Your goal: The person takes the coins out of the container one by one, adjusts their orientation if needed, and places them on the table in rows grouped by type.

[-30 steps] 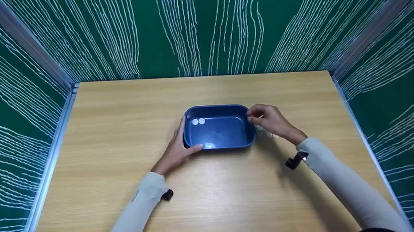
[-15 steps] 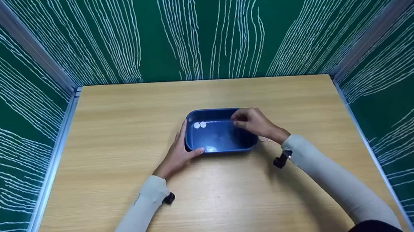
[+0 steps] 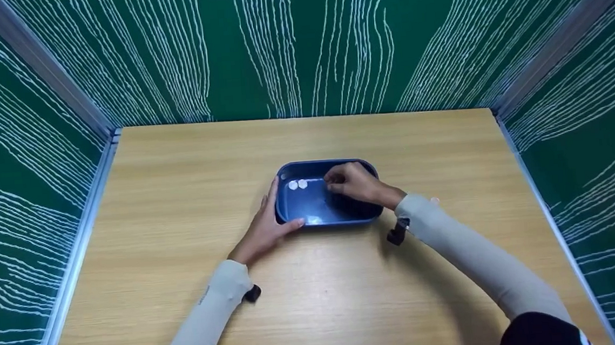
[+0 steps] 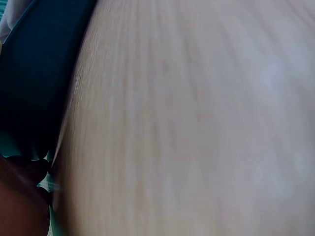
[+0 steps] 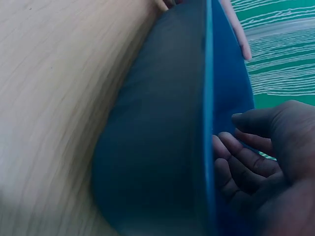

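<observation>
A blue rectangular plastic tray (image 3: pixel 322 224) stands on the wooden table. My left hand (image 3: pixel 263 228) grips its left end, thumb over the near rim and fingers along the outer side. Two small round white discs (image 3: pixel 297 184) lie side by side in the tray's far left part. My right hand (image 3: pixel 356 182) reaches over the right rim, with thumb and fingertips brought together inside the tray. In the right wrist view, the curled fingers (image 5: pixel 248 162) are behind the tray's wall (image 5: pixel 162 128); I cannot tell whether they hold something.
Part of another pale disc (image 3: pixel 435 201) shows on the wooden table (image 3: pixel 296 314), beside the right sleeve. Green panels (image 3: pixel 309 48) with white wavy lines enclose the back and both sides, with metal posts (image 3: pixel 563 30) at the corners.
My right hand has moved left from the tray's right rim to above its middle. The sleeve now covers the spot where discs showed. My left hand keeps its grip on the tray.
</observation>
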